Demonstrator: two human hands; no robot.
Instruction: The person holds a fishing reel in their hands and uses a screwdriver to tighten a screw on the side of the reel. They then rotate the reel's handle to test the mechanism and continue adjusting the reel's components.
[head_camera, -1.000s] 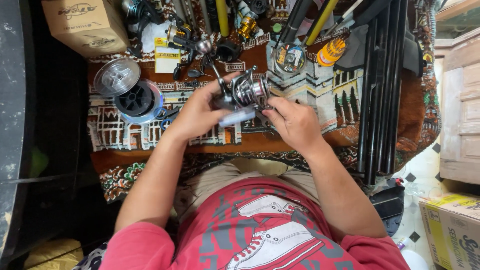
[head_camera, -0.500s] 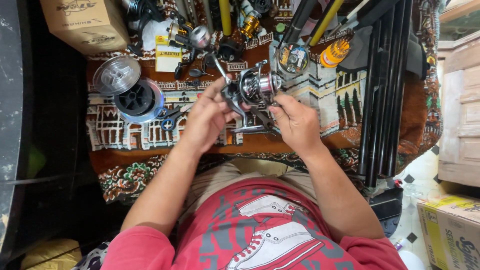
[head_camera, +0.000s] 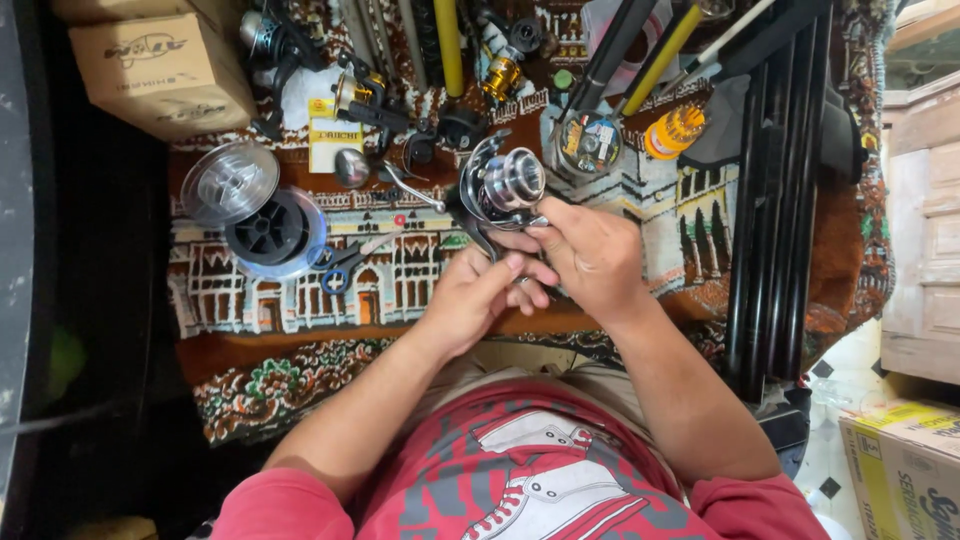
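Note:
A silver and black spinning fishing reel (head_camera: 500, 190) is held above a patterned rug (head_camera: 300, 290). My right hand (head_camera: 590, 255) grips the reel's body from the right, its thumb near the spool. My left hand (head_camera: 480, 295) sits below and against the reel's foot, fingers curled next to my right hand. The reel's thin crank handle (head_camera: 410, 188) sticks out to the left. My red shirt fills the bottom of the view.
Line spools (head_camera: 262, 230) and blue-handled scissors (head_camera: 340, 265) lie at left. A cardboard box (head_camera: 165, 70) stands at top left. More reels and parts (head_camera: 370, 100) crowd the top. Black rod sections (head_camera: 780, 200) lie at right, with another carton (head_camera: 905, 470) at bottom right.
The reel has turned in my hands, its spool now facing up and right. My left hand slid from the reel's left side to below it, beside my right hand.

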